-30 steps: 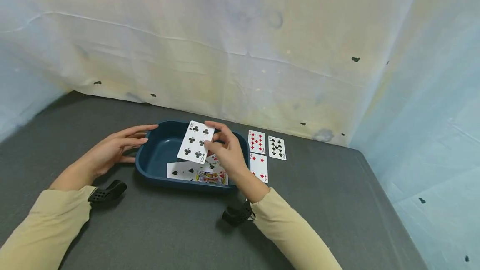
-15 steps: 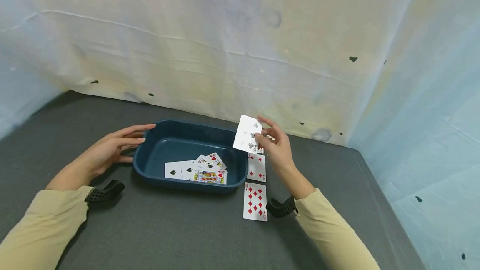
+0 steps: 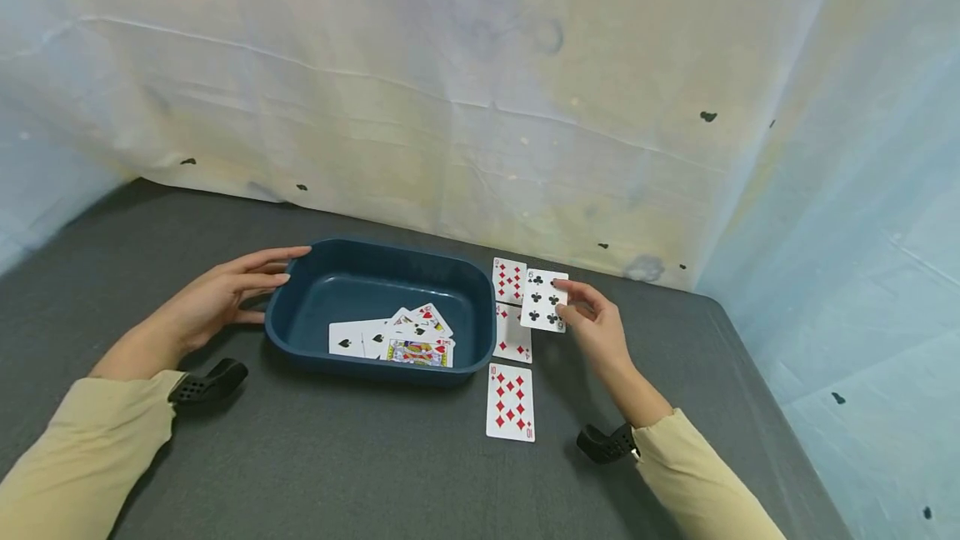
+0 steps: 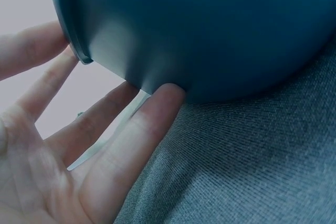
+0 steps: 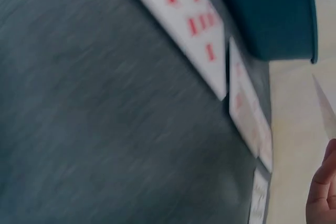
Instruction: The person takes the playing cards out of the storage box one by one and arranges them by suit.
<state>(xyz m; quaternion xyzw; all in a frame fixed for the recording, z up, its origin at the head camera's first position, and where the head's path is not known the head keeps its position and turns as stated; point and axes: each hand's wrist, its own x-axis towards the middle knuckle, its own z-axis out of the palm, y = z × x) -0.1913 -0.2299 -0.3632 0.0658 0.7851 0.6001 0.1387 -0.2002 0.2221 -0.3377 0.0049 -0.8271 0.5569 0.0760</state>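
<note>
My right hand (image 3: 596,327) pinches a six of clubs (image 3: 543,300) by its right edge, above the table to the right of the diamond cards. In the right wrist view, part of that hand (image 5: 321,187) and a thin sliver of the held card (image 5: 324,103) show at the right edge. The fairly straight fingers of my left hand (image 3: 217,294) touch the left end of a dark blue tub (image 3: 281,332); the left wrist view shows fingertips (image 4: 169,95) against its outer wall. Inside the tub lie several overlapping cards, among them a king of hearts (image 3: 420,353) and spades (image 3: 347,341).
To the tub's right, a nine of diamonds (image 3: 508,280), a four of diamonds (image 3: 512,336) and a ten of diamonds (image 3: 511,402) form a column on the dark grey table (image 3: 360,457). A pale cloth backdrop (image 3: 465,107) hangs behind the table.
My right hand has carried the six of clubs from above the tub to the right, past the diamond column. It now covers the black card seen there earlier. My left hand stays at the tub.
</note>
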